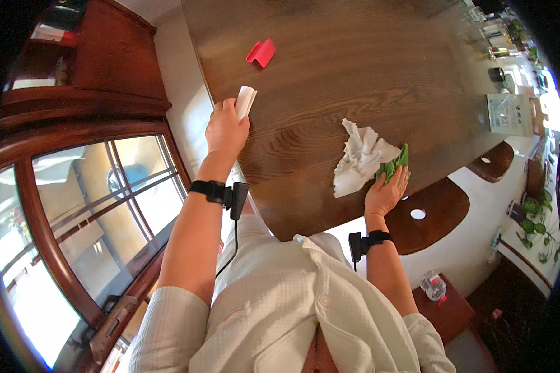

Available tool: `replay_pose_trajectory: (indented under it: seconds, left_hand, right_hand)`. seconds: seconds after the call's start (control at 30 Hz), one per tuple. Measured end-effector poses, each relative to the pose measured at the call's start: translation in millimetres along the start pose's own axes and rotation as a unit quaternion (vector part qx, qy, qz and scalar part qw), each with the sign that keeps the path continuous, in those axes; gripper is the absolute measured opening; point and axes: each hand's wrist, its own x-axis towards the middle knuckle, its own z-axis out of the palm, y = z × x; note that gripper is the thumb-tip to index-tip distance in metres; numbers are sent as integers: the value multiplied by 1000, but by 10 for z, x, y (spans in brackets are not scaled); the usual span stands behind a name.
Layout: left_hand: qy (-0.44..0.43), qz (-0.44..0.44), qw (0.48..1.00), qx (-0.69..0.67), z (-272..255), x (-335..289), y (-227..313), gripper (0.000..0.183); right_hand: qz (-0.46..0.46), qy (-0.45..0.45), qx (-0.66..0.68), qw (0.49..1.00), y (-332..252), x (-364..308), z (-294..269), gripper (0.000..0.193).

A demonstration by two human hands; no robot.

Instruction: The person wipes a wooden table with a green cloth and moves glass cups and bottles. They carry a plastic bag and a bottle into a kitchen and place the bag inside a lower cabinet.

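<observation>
My left hand (227, 129) is closed around a slim white folded piece (246, 102) at the table's left edge; its kind is not clear. Farther off lies a red angled holder (261, 54), apart from both hands. On the right, my right hand (387, 191) rests over a green cloth (394, 163), thumb on one side and fingers on the other. Touching that cloth on its left is a crumpled white cloth (362, 158), spread loosely on the wood.
The dark wooden table (305, 93) fills the middle. Brown chairs (435, 214) stand along its right side. A white box (509, 115) sits at the far right. A clear plastic bottle (434, 286) is on a low stool. A glass-doored wooden cabinet (99, 193) stands left.
</observation>
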Motion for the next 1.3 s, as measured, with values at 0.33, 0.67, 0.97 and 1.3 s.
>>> replay_pose_trajectory:
  seconds: [0.33,0.67,0.97,1.3]
  left_hand:
    - [-213,-120,863,-442,-658,-269,-1846,49]
    - [-268,-152,822,-479,-838,215,-2154,52]
    - [-304,73,870,-380,-847,575,-907,40]
    - [-311,77,891,-322,-1163,965,-867,42]
  right_hand:
    - [85,-82,45,992,-1268,-1372,-327,60]
    - [-275,-320,70,904,-2398,-489,-115,65]
    - [-202,-134,26,970,-2327,226,388,60]
    - [-80,-87,-56,991,-2323,1127,714,54]
